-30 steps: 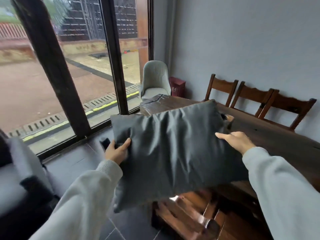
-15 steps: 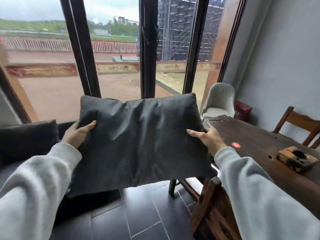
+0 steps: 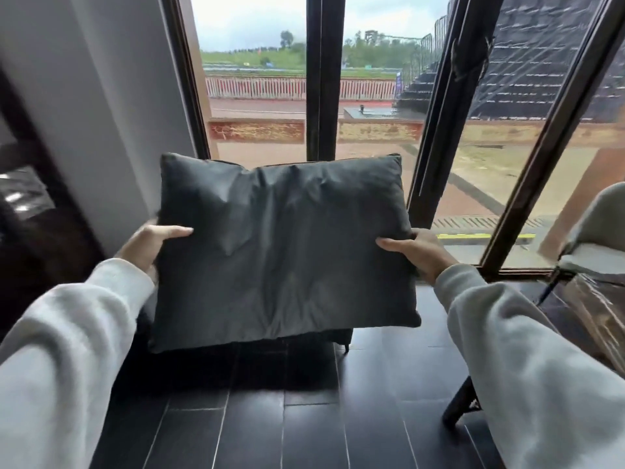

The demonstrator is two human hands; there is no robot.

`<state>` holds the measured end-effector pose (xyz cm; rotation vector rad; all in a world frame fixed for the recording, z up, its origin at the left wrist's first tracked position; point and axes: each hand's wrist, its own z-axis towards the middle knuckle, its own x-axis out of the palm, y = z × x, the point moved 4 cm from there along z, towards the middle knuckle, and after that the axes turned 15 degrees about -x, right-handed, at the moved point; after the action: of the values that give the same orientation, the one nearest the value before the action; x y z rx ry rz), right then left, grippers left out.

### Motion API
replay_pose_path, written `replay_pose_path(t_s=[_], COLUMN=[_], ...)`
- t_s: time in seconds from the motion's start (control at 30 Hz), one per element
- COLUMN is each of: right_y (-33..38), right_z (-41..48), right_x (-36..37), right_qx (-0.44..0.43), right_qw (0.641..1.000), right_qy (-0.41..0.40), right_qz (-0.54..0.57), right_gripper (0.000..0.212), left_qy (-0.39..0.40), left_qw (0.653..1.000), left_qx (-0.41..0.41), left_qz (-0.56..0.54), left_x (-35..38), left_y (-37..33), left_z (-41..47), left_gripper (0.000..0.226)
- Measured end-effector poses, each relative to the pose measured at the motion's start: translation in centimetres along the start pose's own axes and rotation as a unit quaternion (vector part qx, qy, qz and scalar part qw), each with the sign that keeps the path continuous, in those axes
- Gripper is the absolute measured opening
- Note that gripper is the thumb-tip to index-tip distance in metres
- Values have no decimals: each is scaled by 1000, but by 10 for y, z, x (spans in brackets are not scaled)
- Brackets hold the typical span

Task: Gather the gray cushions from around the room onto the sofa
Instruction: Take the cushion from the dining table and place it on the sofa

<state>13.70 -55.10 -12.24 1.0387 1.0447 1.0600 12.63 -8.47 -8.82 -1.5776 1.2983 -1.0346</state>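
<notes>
Over by the window, my left hand (image 3: 148, 242) pinches the left edge of the gray cushion (image 3: 280, 252), thumb on the front face, fingers hidden behind. The cushion hangs upright in the air, clear of the floor, in front of a dark seat (image 3: 340, 336) that I take for the sofa, though most of it is hidden. My right hand (image 3: 419, 252) grips the right edge the same way. To land it well, I judge both hands should stay level, carry it forward over the seat, lower it until it rests, then let go. Half a second ago I faced further right and the desk (image 3: 598, 299) filled that side; now only its corner shows, below the pale chair (image 3: 595, 218)
</notes>
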Motion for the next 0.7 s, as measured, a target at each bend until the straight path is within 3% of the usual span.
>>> replay_pose_path(t_s=[0.23, 0.53, 0.7], right_y=[-6, -20, -35], right_z=[97, 195, 253], right_x=[88, 140, 172], right_qx=[-15, -15, -15], right_qw=[1000, 1000, 999], right_qy=[-1, -5, -22], right_qz=[27, 26, 20], right_gripper=[36, 37, 49], left_qy=[-35, -63, -57], left_qw=[998, 997, 998], left_qx=[36, 32, 8], left_qz=[31, -9, -21], left_x=[-65, -92, -102], left_y=[-47, -58, -72], left_z=[100, 208, 293], left_gripper=[46, 58, 51])
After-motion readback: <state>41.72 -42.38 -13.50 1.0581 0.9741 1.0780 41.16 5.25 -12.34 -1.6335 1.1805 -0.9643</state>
